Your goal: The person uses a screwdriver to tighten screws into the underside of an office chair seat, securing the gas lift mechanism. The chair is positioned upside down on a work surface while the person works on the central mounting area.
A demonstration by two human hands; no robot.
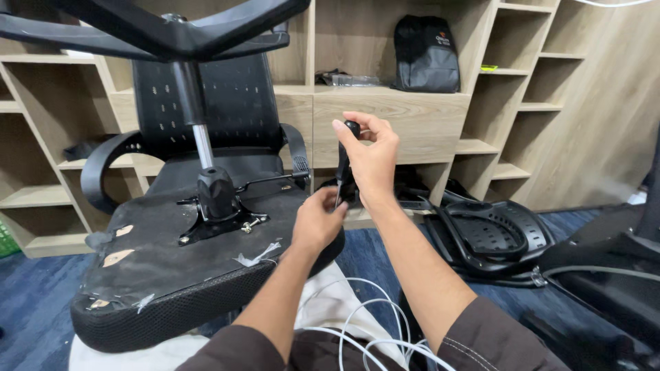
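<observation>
Head view is looking down on two bare forearms in brown sleeves, with white cables (pixel 371 323) lying nearest, across the lap. Just beyond them, the left hand (pixel 317 223) is curling its fingers loosely at the lower end of a black screwdriver (pixel 343 168); whether that grip is truly clenching the shaft I cannot tell, since the tip is hidden behind the hand. Above it, the right hand (pixel 371 154) is grasping the screwdriver's handle between thumb and fingers, holding the tool nearly upright at the centre of the scene, just right of the overturned office chair seat (pixel 158 275). That seat is lying underside up to the left, its torn black lining showing pale patches. A black mounting plate (pixel 220 216) is sitting on it, with the gas lift cylinder (pixel 199 130) rising to the star-shaped chair base (pixel 158 27) overhead. Right of the hands, a black plastic chair part (pixel 491 237) is resting on the blue carpet (pixel 27 302). Farthest away, wooden shelving (pixel 385 110) is carrying a black backpack (pixel 426 55).
</observation>
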